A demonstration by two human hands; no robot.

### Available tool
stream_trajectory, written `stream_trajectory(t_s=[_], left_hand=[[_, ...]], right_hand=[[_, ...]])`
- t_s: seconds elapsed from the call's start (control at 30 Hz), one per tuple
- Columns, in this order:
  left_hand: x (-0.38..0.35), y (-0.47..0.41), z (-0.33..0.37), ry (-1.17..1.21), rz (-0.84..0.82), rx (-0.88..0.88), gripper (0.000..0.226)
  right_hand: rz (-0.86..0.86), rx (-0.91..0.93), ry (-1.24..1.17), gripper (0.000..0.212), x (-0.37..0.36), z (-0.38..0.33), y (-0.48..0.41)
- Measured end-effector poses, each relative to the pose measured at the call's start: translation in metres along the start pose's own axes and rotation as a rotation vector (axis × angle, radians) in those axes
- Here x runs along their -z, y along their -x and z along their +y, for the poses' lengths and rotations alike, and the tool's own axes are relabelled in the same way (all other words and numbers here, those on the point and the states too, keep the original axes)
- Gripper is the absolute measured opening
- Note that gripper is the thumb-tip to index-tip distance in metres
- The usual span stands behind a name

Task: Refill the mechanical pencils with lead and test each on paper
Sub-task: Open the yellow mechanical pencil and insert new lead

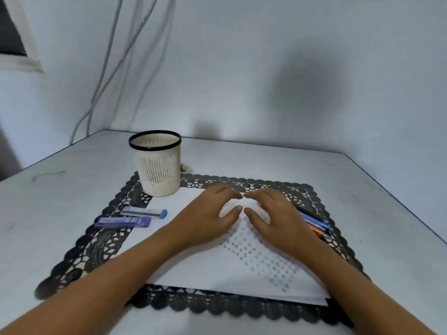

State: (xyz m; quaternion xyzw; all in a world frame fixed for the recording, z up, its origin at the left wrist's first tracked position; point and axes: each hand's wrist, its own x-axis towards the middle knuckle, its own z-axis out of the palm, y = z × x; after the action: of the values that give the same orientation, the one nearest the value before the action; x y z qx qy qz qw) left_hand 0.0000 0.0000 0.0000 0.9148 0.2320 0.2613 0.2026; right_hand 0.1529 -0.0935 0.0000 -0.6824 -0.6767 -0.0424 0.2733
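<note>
- Upper left of the frame: a dark window edge (pixel 9 25), with pale cables (pixel 113 56) trailing down the white wall (pixel 242 56) toward the far-left corner of the table.
- Across the lower frame: a white table (pixel 60 170), with a black lace mat (pixel 101 240) spread over its middle.
- Left of centre, on the mat's left strip: a purple lead case (pixel 122 222) lying flat. Just behind it, nearly touching, a clear lead tube (pixel 144 212) with a blue cap, the cap end over the left edge of the paper. Both well apart from either hand.
- Above those, centre-left: a cream slotted pen cup (pixel 157 163) with a black rim, upright on the mat's far-left corner.
- Centre: a white sheet of paper (pixel 193 269) flat on the mat, with a faint grey dotted pattern across its right half.
- Centre, on the paper: left hand (pixel 205 213) palm down, fingers loose and gently curved, gripping nothing.
- Just right of it: right hand (pixel 273 213) mirrored, palm down on the paper, fingers likewise relaxed and empty. Fingertips and thumb tips of the two hands almost meeting.
- Right of centre, by the paper's right edge: mechanical pencils (pixel 314 224) lying side by side on the mat, blue and orange barrels showing, partly hidden behind the right hand. Touching the hand or not: cannot tell.
- Upper right: a soft dark shadow (pixel 309 88) on the wall.
</note>
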Motion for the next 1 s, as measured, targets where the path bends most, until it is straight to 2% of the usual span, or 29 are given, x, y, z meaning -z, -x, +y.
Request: stream_trajectory(t_s=[0.23,0.33,0.43,0.87,1.0], left_hand=[[-0.007,0.011,-0.014,-0.244,-0.081,-0.072,0.038],[-0.009,0.015,-0.016,-0.274,-0.118,-0.087,0.043],[-0.012,0.016,-0.014,-0.29,-0.137,-0.096,0.048],[-0.011,0.017,-0.011,-0.268,-0.14,-0.083,0.038],[-0.01,0.018,-0.009,-0.241,-0.098,-0.085,0.04]], right_hand=[[-0.051,0.061,0.206,0.021,-0.004,0.005,0.003],[0.001,-0.019,0.328,0.023,0.003,0.008,0.004],[-0.021,-0.117,0.414,0.032,0.009,0.012,0.006],[-0.114,-0.249,0.42,0.029,0.009,0.015,0.007],[-0.1,-0.213,0.417,0.025,0.007,0.008,0.008]])
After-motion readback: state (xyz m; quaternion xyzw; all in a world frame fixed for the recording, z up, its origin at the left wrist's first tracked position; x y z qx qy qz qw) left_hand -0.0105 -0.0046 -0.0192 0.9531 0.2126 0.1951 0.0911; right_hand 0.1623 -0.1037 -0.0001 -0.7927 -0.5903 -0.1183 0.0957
